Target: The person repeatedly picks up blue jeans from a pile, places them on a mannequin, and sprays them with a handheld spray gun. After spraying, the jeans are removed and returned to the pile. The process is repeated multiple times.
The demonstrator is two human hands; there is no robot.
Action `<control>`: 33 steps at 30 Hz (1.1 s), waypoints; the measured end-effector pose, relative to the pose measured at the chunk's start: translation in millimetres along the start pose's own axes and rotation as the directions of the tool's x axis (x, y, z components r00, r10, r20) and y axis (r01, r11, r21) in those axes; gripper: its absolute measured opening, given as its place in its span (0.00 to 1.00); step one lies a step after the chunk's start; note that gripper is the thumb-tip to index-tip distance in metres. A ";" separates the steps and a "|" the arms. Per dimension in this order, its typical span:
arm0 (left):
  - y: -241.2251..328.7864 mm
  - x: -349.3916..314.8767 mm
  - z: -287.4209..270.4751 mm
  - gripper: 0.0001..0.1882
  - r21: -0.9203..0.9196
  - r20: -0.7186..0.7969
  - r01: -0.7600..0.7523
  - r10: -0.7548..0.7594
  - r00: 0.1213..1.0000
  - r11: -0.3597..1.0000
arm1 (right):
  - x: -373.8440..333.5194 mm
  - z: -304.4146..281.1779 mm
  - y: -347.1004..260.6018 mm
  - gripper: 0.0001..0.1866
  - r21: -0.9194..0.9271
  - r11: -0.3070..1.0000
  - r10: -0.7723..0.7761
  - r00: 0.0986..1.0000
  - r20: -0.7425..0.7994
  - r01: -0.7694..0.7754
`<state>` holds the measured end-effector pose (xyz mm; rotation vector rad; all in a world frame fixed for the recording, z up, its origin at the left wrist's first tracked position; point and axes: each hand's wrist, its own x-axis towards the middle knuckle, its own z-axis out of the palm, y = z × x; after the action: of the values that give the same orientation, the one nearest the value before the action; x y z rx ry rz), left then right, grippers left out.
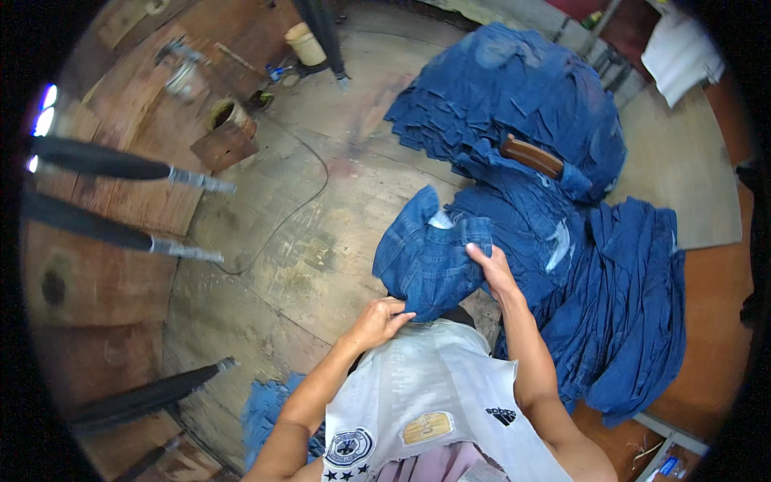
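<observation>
A pair of blue denim jeans (430,261), partly bunched up, hangs in front of my body between both hands. My left hand (383,323) pinches its lower edge near my waist, fingers closed. Higher up, my right hand (495,271) grips the right-hand edge, with the thumb lying on top of the cloth. A pale patch shows at the garment's upper opening. Just beyond my right hand lie more blue jeans (522,217), heaped against a tall denim pile (514,88).
A long stack of folded jeans (634,305) lies at the right. On the big pile rests a brown wooden piece (532,155). Black tapered arms with metal tips (104,158) jut in from the left. A cable (325,173) crosses the stained floor; lighter denim (269,414) lies lower left.
</observation>
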<state>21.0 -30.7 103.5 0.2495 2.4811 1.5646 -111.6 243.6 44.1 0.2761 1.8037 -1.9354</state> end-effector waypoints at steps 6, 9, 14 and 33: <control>-76.4 -107.7 -13.2 0.12 0.058 0.090 0.364 -0.368 0.925 0.929 | -58.9 147.8 -68.8 0.22 -0.381 0.796 -0.250 0.829 0.500 0.470; -134.6 -163.5 -31.0 0.15 -0.397 -0.282 0.446 -0.569 0.773 0.802 | -89.9 205.9 -71.5 0.30 -0.362 0.621 -0.173 0.572 0.801 0.695; -201.1 -208.4 -69.2 0.27 -0.426 -0.743 0.308 -0.524 0.417 0.850 | -110.1 245.7 -73.9 0.27 -0.319 0.624 -0.104 0.480 0.871 0.713; -74.8 -141.9 -141.5 0.13 -0.637 -0.395 0.088 -0.422 0.816 0.766 | 61.8 263.2 38.3 0.27 -0.151 0.930 0.363 0.781 0.508 -0.334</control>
<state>119.3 -220.7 106.3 -0.6922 2.0220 2.3972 -101.9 -27.3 11.6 0.0402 1.3217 -1.5052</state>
